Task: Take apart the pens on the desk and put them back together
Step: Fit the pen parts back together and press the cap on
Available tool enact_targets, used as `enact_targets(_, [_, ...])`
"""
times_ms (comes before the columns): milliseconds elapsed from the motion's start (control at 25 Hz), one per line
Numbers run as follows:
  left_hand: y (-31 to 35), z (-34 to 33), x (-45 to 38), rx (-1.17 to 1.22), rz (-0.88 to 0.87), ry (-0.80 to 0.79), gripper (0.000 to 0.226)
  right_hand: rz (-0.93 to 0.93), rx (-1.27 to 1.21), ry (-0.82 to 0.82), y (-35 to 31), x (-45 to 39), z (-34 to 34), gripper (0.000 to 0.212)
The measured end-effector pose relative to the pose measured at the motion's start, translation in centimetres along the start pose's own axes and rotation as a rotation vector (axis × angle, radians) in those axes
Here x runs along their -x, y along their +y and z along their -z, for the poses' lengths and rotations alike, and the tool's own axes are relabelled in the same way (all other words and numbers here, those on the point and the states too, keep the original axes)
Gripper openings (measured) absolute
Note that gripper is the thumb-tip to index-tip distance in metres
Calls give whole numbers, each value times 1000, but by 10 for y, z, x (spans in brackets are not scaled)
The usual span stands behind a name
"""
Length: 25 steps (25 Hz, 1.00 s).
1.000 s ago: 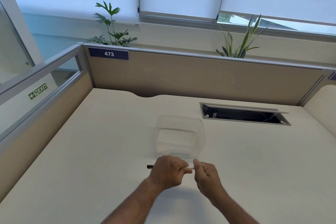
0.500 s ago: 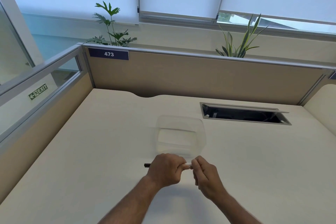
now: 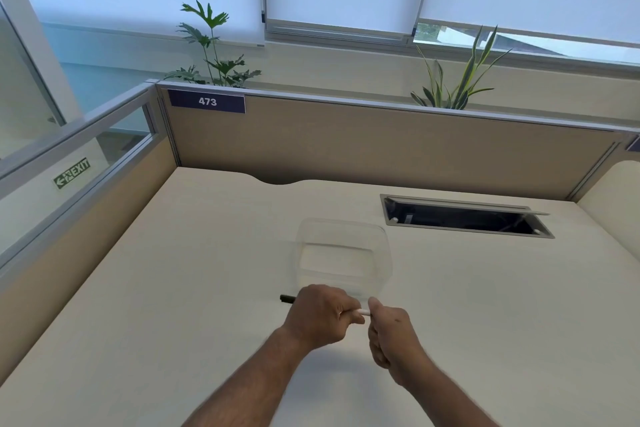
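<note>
Currently: left hand [image 3: 320, 317] fisted on pen [image 3: 362, 312], right hand [image 3: 389, 335] pinching its white end; clear container [image 3: 344, 253] at 12 o'clock, bench [image 3: 173, 288] open at 9.

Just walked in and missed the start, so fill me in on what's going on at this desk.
A person is working a pen with both bare hands just above the desk. The left hand is fisted around the body, its dark end sticking out to the left; the right hand pinches the white end. A clear plastic container sits just beyond the hands, apparently empty.
</note>
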<state>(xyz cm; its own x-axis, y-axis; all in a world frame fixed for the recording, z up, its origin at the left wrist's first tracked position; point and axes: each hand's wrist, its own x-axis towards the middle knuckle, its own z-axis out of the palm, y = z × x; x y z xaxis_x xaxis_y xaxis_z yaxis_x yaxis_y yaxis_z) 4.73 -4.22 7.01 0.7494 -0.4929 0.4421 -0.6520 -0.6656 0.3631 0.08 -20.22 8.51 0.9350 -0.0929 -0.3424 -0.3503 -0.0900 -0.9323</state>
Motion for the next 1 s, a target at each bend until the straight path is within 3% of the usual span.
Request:
enact_targets(80, [-1,-1,2,-41,-5,40,27,-134,-53,-25,-3,0,0,51])
enact_targets(160, [-2,-1,6,-53,21,35,30,-110,-11,-48,-4,-1,-1,54])
enact_targets(240, [-5,0,8,-43,32,8,37,138,197,5,2,-3,-1,54])
enact_targets(360, [-6,6,8,58,59,-75,42,533,460,63,15,-7,4,36])
enact_targets(480, [-8,10,8,136,92,-178,36,729,588,38,23,-10,12,30])
enact_targets(600, [-6,8,9,169,79,-236,40,804,660,54,26,-15,14,37])
enact_targets(760, [-3,8,6,141,59,-214,35,677,514,82,23,-13,9,45])
enact_targets(1000, [-2,5,2,-13,-41,55,22,135,99,-25,5,-2,-1,56])
